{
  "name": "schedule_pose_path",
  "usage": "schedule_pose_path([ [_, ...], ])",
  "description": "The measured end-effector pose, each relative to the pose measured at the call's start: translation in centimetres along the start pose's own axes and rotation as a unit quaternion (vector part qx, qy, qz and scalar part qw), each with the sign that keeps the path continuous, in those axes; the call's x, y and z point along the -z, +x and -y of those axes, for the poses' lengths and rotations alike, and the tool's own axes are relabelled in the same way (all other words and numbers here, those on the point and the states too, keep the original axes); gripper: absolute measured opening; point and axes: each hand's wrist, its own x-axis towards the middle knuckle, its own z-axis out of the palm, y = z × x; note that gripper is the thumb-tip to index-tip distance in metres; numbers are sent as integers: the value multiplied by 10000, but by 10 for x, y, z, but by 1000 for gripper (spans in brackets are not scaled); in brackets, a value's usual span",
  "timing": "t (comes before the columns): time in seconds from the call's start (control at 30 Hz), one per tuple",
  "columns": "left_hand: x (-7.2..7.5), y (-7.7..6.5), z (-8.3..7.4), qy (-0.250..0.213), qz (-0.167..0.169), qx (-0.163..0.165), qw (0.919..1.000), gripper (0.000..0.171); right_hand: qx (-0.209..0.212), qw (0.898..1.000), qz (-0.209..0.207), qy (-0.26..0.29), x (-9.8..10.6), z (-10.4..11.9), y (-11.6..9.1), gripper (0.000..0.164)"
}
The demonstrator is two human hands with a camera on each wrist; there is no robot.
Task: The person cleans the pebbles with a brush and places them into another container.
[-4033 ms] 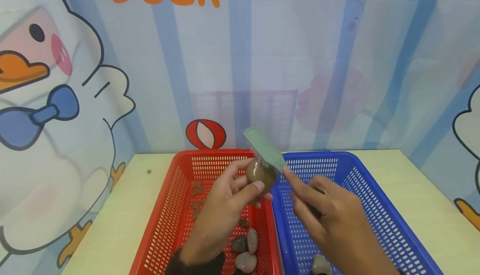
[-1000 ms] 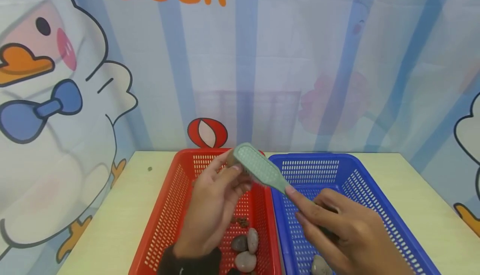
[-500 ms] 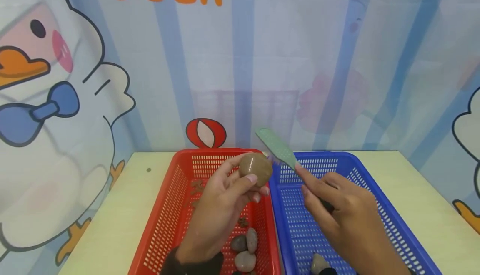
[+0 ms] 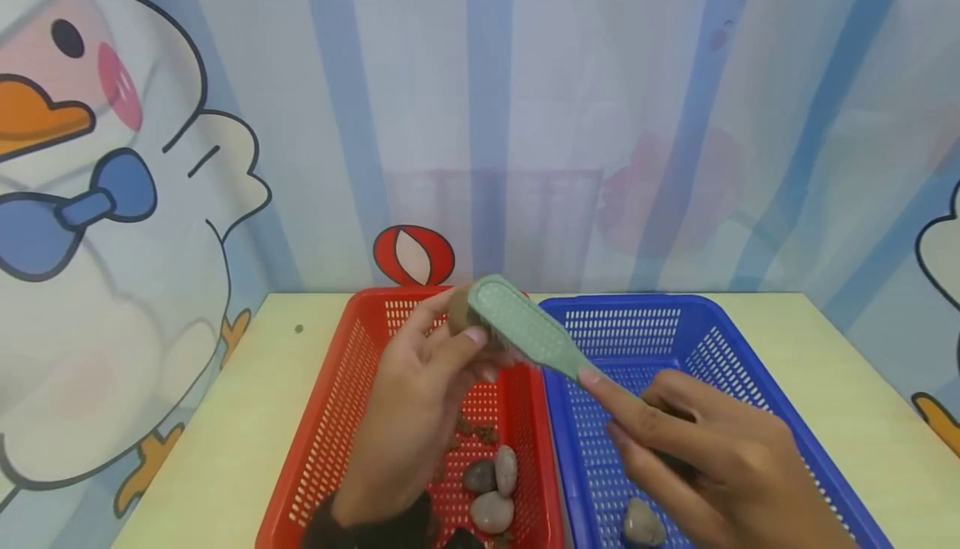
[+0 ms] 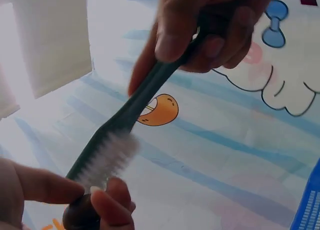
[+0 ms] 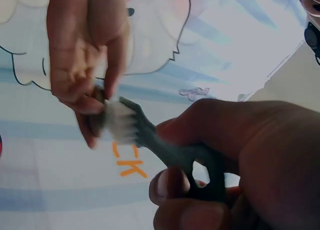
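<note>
My left hand (image 4: 408, 399) pinches a brown, wet-looking stone (image 4: 459, 309) between thumb and fingers above the red basket (image 4: 315, 416). The brush head covers much of the stone in the head view. With my right hand (image 4: 720, 441) I grip the handle of a pale green scrubbing brush (image 4: 525, 324), index finger stretched along its neck. White bristles (image 6: 121, 122) meet the stone's face in the right wrist view. From the left wrist camera, the stone (image 5: 82, 212) looks dark, with blurred bristles (image 5: 107, 160) right at its top.
Several grey stones (image 4: 492, 513) and brown crumbs (image 4: 486, 434) lie in the red basket. A blue basket (image 4: 577, 466) stands against its right side, holding a pale stone (image 4: 643, 522). Both are on a light wooden table (image 4: 217, 416), with a cartoon duck curtain (image 4: 540, 99) behind.
Half a second ago the brush was off to the right of the stone; now it lies over it. The left hand has shifted slightly left and turned the stone; the right hand has dropped a little.
</note>
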Motion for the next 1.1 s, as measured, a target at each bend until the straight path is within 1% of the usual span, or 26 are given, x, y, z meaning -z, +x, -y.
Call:
schedule_pose_path([
  [0.07, -3, -2, -2, 486, 180, 59, 9986, 42, 56, 9999, -113, 63, -9, -2, 3, 44],
  [0.13, -4, -2, -3, 943, 391, 125, 9947, 43, -59, 9998, -141, 121, -15, -3, 6, 41],
  [0.2, -4, -2, -3, 1215, 552, 211, 9908, 43, -191, 9995, -249, 103, -21, -4, 9, 38],
  [0.27, -3, 0, -3, 1311, 623, 291, 9890, 43, -323, 9987, -392, 105, -23, -6, 12, 43],
  [0.33, -2, 0, -2, 1287, 616, 355, 9891, 43, -436, 9973, -590, -19, -22, -7, 14, 53],
  [0.4, -1, 0, -2, 1233, 530, 361, 9903, 44, -536, 9955, -761, -179, -16, -9, 13, 53],
  [0.47, -1, 0, -1, 1074, 424, 313, 9928, 44, -705, 9937, -825, -285, -7, -9, 10, 51],
  [0.53, -1, 1, -1, 868, 285, 225, 9956, 43, -764, 9942, -725, -228, 2, -6, 6, 51],
  [0.6, -1, 1, 0, 616, 156, 142, 9979, 42, -581, 9965, -592, -46, 6, -3, 3, 42],
  [0.67, -1, 2, 0, 391, 54, 64, 9992, 42, -358, 9986, -384, 65, 5, 2, 1, 40],
  [0.73, -1, 3, -1, 260, -22, -8, 9997, 42, -177, 9997, -149, 118, 0, 5, 2, 36],
  [0.8, 0, 3, -2, 286, -89, -84, 9995, 43, -117, 9999, 25, 8, -7, 8, 3, 37],
  [0.87, 0, 3, -2, 390, -141, -135, 9991, 43, -104, 9999, 91, -78, -15, 9, 6, 41],
  [0.93, 1, 2, -3, 653, -202, -116, 9976, 43, -3, 9999, 5, -157, -21, 7, 7, 48],
  [1.0, 0, 2, -3, 900, -179, -4, 9958, 43, 98, 9996, -188, -191, -27, 5, 9, 48],
  [1.1, -2, 1, 0, 1208, 52, 179, 9925, 43, -32, 9988, -386, -303, -32, 3, 10, 48],
])
